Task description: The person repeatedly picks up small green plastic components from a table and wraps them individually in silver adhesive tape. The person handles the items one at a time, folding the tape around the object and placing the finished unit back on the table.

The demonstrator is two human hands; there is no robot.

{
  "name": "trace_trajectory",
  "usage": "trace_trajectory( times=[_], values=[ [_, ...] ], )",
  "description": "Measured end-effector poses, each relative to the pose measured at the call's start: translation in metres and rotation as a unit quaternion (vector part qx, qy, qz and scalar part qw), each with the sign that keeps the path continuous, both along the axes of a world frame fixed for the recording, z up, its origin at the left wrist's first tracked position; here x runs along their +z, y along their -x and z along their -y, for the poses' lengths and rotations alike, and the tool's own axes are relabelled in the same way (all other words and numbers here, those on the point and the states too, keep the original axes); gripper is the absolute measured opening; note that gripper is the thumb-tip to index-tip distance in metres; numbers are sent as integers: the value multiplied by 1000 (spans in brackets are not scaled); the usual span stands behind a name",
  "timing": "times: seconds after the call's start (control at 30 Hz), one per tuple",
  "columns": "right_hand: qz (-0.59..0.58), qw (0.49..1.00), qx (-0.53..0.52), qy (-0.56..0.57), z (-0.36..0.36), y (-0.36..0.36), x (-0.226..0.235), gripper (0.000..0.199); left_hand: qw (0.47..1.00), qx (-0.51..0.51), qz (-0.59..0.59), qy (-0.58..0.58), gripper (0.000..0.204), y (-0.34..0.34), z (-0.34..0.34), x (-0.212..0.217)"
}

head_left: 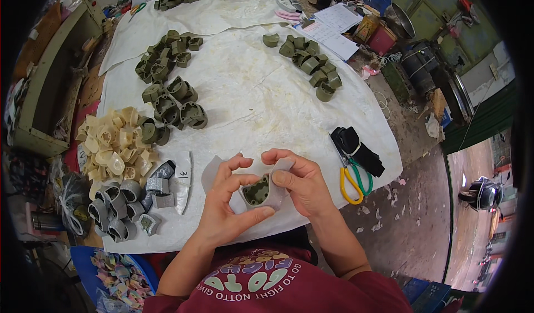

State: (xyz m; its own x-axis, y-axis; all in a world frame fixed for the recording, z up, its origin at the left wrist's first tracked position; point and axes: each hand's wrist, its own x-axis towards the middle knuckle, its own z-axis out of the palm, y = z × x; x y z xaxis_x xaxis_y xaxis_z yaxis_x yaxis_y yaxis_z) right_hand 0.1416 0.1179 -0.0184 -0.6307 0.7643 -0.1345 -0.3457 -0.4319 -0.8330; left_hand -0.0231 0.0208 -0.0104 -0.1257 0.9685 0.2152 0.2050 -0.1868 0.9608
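Note:
Close to the table's near edge, my two hands hold a hollow olive-green moulded part [256,193] with its open side facing up. A light grey strip [273,195] is wrapped around its outer wall, and one loose end sticks out at the left. My left hand [225,204] curves around the left side, thumb low at the front and fingers behind. My right hand [303,186] pinches the strip's other end between thumb and fingers at the upper right of the part. To the left lie several grey-covered parts [115,201] of similar shape.
Scissors [356,182] with yellow and green handles lie beside a black cloth bundle [359,150] at right. Bare green parts [172,104] stand in groups at left, with more green parts [311,62] farther right. Cream pieces [114,140] are heaped at left above a blue scrap tub [146,265].

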Motion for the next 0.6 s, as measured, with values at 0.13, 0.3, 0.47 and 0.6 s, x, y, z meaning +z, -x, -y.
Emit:
trace_trajectory(
  times=[0.13,0.3,0.47,0.6],
  values=[
    [7,999,26,26,-2,-3,0,15,999,-41,23,-7,51,1,0,-2],
    [48,994,79,52,-7,-15,9,5,999,-16,32,23,58,2,-2,5],
    [76,977,3,-197,9,-5,4,9,984,-33,120,124,65,6,2,0],
    [112,942,-31,-315,11,0,3,10,989,1,98,108,59,1,-1,4]
  ],
)
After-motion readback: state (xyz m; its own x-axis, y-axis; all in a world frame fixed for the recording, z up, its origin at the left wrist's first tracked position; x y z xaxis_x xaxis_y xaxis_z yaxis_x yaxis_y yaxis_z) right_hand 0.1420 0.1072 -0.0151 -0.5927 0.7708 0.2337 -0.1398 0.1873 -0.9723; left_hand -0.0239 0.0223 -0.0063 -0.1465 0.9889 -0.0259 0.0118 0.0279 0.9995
